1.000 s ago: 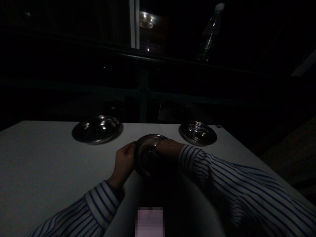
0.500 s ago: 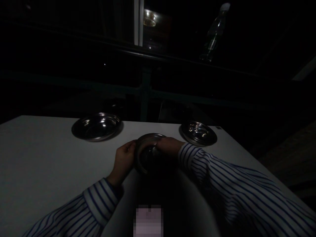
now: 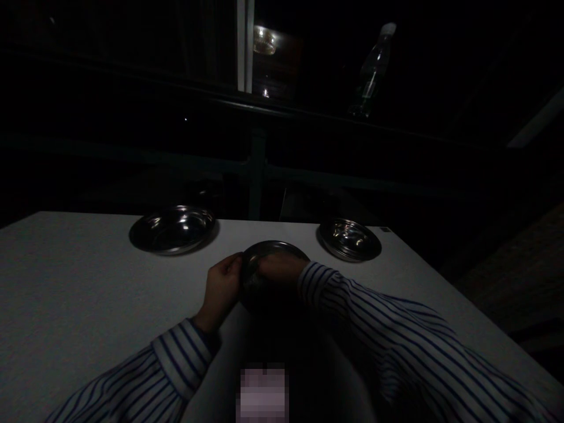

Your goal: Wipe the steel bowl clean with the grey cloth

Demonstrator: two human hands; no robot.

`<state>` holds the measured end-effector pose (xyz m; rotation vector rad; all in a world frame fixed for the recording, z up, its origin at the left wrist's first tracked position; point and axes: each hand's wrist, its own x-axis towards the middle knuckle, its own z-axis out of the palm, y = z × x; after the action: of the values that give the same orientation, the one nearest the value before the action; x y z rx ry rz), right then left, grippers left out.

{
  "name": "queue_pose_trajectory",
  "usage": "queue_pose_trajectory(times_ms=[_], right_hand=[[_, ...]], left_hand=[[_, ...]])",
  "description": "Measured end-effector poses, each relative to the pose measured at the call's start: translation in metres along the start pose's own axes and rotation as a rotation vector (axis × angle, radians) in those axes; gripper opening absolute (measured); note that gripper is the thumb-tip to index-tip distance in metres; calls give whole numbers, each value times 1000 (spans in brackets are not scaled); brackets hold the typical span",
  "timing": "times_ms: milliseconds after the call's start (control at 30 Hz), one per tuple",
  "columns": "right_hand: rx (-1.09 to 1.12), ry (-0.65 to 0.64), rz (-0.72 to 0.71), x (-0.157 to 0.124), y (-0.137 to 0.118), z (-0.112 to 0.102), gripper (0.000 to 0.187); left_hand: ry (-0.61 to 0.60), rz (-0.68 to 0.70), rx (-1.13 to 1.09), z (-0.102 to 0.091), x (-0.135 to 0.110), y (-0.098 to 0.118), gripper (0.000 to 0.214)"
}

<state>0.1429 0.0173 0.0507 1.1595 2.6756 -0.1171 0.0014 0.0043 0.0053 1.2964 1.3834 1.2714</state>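
Three metal vessels are sitting on a pale surface (image 3: 110,294), and the round bowl (image 3: 282,244) nearest the person is the one lying between both hands. The left hand (image 3: 221,289) is standing at the bowl's nine to ten o'clock, its thumb and fingers (image 3: 233,259) closing together in a pinch on the rim. The right hand (image 3: 282,268) is coming in from three o'clock, wrist over the rim and fingers pointing toward nine, so the bowl's inside is lying directly beneath them. Those fingers are curling out of view; whether they are pinching anything or touching the inner wall, one cannot tell. The bowl, being round, is offering no long axis to line up with, and neither hand is clearly nearer, since both are at it. Its floor is lying in deep shadow, hiding any contents. At ten o'clock from it, a wide dish (image 3: 171,235) is showing bright reflections across its inside; at two o'clock, a smaller dish (image 3: 350,238) is showing similar glints, with several close edge lines possibly suggesting nested pieces. Farther off, toward one o'clock, a capped bottle (image 3: 372,73) is standing beyond the surface, its contents too dark to make out.
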Motion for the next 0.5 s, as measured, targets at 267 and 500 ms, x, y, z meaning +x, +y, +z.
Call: queue_pose_trajectory(times_ms=[267,500], right_hand=[[-9,38,85,3,8,-3,24],[58,22,-7,-5,-9,3,27]], left_hand=[[-35,-13,-71,0,1,-2,36],[11,6,-34,0,1,1,30]])
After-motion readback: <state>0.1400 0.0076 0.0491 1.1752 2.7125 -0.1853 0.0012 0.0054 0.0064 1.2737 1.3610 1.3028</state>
